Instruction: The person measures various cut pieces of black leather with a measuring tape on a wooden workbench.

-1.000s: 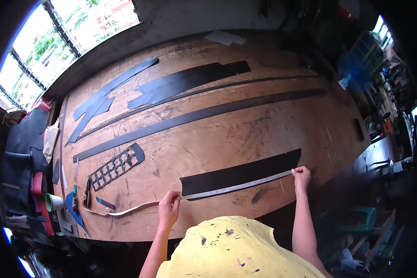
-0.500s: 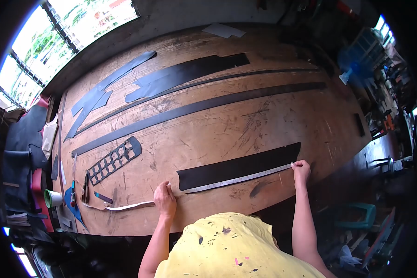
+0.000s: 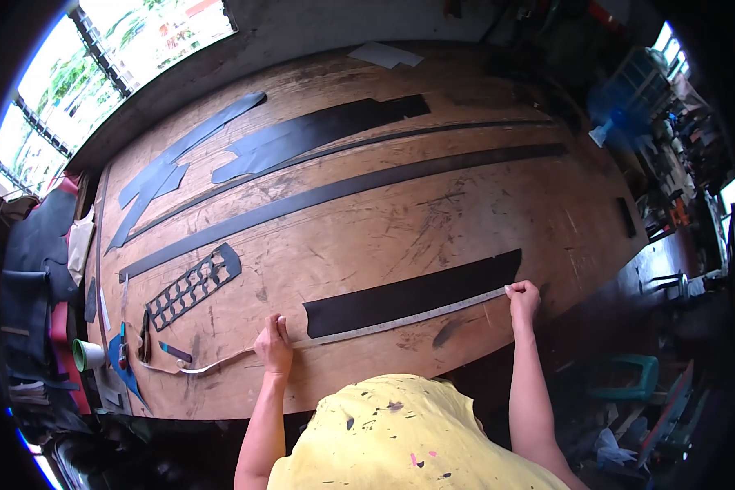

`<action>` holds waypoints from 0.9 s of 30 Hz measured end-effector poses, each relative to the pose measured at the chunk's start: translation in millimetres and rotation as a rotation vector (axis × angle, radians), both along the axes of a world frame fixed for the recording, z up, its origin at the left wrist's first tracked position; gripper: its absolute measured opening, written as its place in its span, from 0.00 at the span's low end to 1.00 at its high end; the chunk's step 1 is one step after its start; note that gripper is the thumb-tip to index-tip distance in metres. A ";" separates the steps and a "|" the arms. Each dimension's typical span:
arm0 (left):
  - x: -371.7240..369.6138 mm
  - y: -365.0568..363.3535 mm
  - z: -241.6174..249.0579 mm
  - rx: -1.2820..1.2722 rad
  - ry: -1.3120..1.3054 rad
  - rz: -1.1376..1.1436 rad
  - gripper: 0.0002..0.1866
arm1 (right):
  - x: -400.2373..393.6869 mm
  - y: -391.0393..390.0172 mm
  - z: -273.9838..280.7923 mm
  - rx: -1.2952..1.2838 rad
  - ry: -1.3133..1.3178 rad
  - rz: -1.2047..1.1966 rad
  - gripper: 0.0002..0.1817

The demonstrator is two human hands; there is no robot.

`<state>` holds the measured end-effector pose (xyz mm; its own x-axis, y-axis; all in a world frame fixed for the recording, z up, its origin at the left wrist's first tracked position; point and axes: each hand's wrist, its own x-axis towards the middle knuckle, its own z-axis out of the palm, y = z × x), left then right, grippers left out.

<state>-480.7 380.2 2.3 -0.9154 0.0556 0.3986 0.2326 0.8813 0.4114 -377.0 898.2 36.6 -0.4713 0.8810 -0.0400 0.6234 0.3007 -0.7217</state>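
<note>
A white tape measure (image 3: 408,318) is stretched along the near edge of a black piece of leather-like material (image 3: 412,292) lying flat. My right hand (image 3: 524,302) pinches one end of the tape near the piece's right corner. To the left of the piece, my left hand (image 3: 274,346) is closed on the tape, apart from the black material. The tape's slack part curves away over the tabletop, left of my left hand. Small print on the tape is too fine to read.
On the wooden table (image 3: 367,237) lie a long dark strip (image 3: 343,192), a cut-out lattice piece (image 3: 194,287), dark flat pieces (image 3: 318,135) and a small dark bar (image 3: 175,352). A green-and-white cup (image 3: 89,354) is at the left edge. A green stool (image 3: 626,376) stands right.
My left hand has shifted left along the tape, away from the black piece. My right hand stays at the right end; the whole view has slid slightly.
</note>
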 end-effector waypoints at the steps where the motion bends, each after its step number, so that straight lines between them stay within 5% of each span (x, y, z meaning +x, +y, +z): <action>1: -0.6 -0.2 -0.2 0.008 -0.021 0.019 0.07 | 0.0 0.2 0.3 0.002 -0.001 -0.002 0.07; 27: -7.3 1.5 -2.0 -0.005 -0.010 0.086 0.08 | 0.2 5.7 -5.1 -0.026 0.017 0.029 0.07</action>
